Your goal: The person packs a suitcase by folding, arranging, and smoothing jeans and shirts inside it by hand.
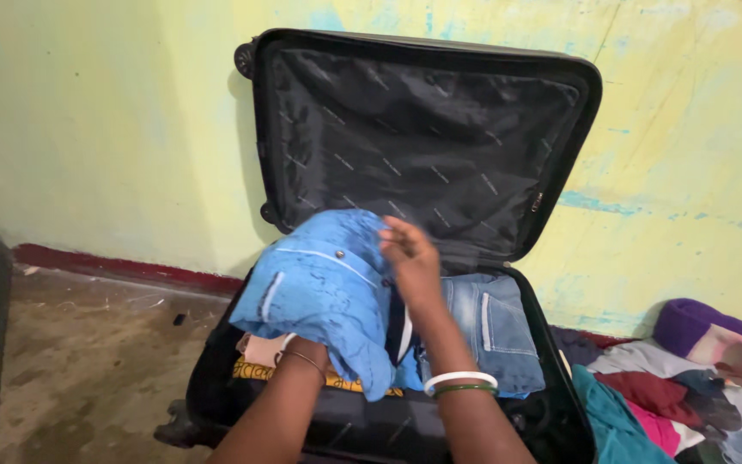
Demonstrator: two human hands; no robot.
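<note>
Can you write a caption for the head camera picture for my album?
Two hands lower a blue shirt into an open black suitcase.
</note>
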